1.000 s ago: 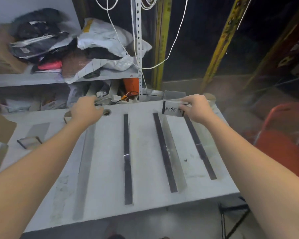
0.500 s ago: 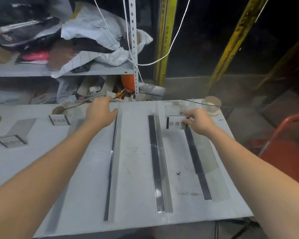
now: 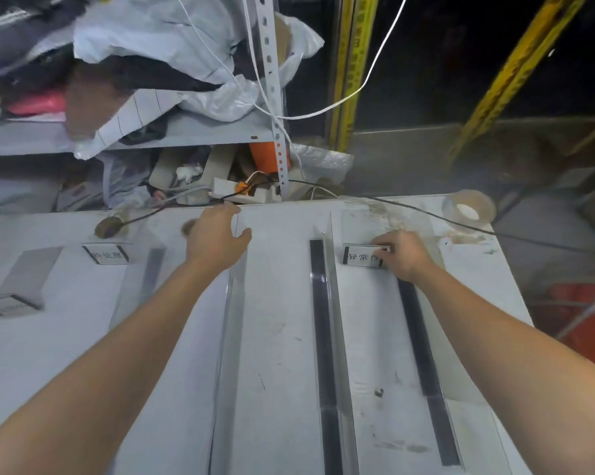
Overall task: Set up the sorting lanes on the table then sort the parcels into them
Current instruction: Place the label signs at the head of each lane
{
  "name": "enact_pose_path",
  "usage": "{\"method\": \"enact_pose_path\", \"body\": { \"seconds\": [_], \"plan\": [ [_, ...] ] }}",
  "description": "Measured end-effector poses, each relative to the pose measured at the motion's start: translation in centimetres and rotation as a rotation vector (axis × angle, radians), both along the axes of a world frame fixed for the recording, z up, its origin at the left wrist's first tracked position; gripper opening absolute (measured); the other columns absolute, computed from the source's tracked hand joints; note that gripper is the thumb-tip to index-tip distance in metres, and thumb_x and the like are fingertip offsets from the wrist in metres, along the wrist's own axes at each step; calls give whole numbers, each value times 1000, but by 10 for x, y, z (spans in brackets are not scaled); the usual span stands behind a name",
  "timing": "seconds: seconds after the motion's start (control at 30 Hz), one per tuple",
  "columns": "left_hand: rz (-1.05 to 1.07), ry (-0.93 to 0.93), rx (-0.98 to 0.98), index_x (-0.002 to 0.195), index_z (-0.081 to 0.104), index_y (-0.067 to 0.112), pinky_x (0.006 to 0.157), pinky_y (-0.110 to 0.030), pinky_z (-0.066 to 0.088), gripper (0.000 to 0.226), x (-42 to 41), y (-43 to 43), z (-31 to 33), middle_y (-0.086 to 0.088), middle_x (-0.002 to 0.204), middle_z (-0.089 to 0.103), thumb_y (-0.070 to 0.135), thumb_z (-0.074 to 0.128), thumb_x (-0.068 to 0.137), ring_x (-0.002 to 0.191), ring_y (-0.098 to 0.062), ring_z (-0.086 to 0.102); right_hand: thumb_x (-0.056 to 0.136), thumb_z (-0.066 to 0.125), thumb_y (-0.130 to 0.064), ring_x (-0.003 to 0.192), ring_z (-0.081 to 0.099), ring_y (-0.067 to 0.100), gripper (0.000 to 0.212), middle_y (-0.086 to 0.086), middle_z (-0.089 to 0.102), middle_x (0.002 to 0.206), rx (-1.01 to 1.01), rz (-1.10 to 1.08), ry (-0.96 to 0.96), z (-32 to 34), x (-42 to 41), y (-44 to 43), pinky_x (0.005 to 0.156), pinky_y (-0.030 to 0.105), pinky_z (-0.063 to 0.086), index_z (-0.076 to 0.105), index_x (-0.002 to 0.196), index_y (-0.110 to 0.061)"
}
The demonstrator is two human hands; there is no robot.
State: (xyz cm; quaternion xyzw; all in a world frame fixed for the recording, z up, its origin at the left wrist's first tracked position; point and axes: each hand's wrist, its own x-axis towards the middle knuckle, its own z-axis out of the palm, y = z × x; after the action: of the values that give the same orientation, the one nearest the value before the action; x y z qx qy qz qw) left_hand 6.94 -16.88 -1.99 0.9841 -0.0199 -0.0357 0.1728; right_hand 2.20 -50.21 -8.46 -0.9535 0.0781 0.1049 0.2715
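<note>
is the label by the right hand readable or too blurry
Head view: the white black-edged label card at the right hand reads clearly, fingers covering its end; same view, the clear label stand at far left is smeared unreadable.

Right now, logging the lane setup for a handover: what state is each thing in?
Clear divider, standing upright.
Left hand, over that divider's far end, grip unclear.
Lane label, upright, held at its right end.
Right hand, fingers pinching the lane label.
Second label, upright, untouched.
Tape roll, lying flat.
</note>
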Motion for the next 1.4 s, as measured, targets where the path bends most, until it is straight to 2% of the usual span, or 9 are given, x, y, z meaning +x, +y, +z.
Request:
{"method": "enact_pose_path", "body": {
  "seconds": [0.1, 0.2, 0.33, 0.6, 0.87, 1.07, 1.2, 1.33, 1.4],
  "plan": [
    [-25, -18, 21, 137, 54, 13, 100, -40, 43, 51, 1, -5, -4, -5, 140, 55, 35, 63, 91, 131, -23, 45, 88, 68, -7, 97, 64, 28, 19, 11, 74, 103, 3, -26, 32, -11, 2, -1, 79, 26, 43, 78, 103, -11],
    [-38, -20, 44, 138, 53, 14, 103, -40, 41, 51, -3, -9, -4, -5, 142, 53, 35, 62, 92, 134, -23, 43, 88, 68, -10, 102, 64, 28, 21, 8, 74, 109, -1, -50, 40, -15, 2, -2, 88, 30, 48, 76, 108, -12],
    [-55, -2, 52, 141, 50, 13, 102, -43, 42, 55, -18, -9, 5, -6, 144, 51, 34, 62, 92, 135, -25, 42, 89, 70, -14, 114, 62, 30, 47, 11, 67, 124, -37, -92, 51, 1, -7, -1, 96, 33, 48, 59, 134, -11],
    [-81, -23, 146, 141, 46, 19, 97, -46, 48, 56, -92, 7, 58, -6, 139, 54, 39, 63, 91, 128, -29, 48, 95, 56, -15, 129, 50, 34, 49, 12, 55, 140, -280, 131, -88, 88, -71, 57, 101, 41, 47, 49, 143, -16],
    [3, 2, 284, 142, 43, 24, 94, -46, 50, 63, -200, 89, 113, -3, 141, 52, 47, 64, 88, 126, -28, 50, 94, 61, -30, 126, 54, 31, 55, 9, 56, 141, -250, 313, -121, 155, -148, 158, 96, 40, 50, 45, 146, -23],
    [43, -22, 405, 135, 49, 20, 94, -45, 50, 52, -260, 169, 138, -5, 134, 57, 41, 61, 89, 119, -30, 55, 94, 59, -31, 128, 52, 29, 52, 6, 53, 143, -214, 430, -169, 178, -170, 231, 96, 39, 48, 48, 143, -22],
    [155, 11, 415, 137, 48, 20, 89, -38, 48, 49, -285, 226, 137, -3, 134, 55, 38, 59, 93, 120, -26, 53, 92, 61, -32, 126, 53, 29, 51, 7, 57, 140, -190, 511, -181, 177, -172, 284, 97, 39, 48, 52, 141, -21],
    [211, 43, 382, 137, 48, 24, 84, -40, 53, 49, -289, 283, 124, -2, 134, 54, 37, 60, 92, 115, -26, 56, 92, 62, -34, 122, 56, 28, 51, 7, 56, 139, -155, 559, -174, 167, -165, 340, 88, 37, 49, 51, 140, -22],
    [231, 42, 309, 142, 46, 25, 87, -40, 53, 54, -285, 311, 115, -2, 138, 54, 31, 64, 91, 121, -25, 54, 91, 64, -32, 124, 54, 27, 51, 5, 57, 138, -149, 613, -159, 161, -157, 371, 93, 38, 50, 52, 140, -22]
  ]
}}
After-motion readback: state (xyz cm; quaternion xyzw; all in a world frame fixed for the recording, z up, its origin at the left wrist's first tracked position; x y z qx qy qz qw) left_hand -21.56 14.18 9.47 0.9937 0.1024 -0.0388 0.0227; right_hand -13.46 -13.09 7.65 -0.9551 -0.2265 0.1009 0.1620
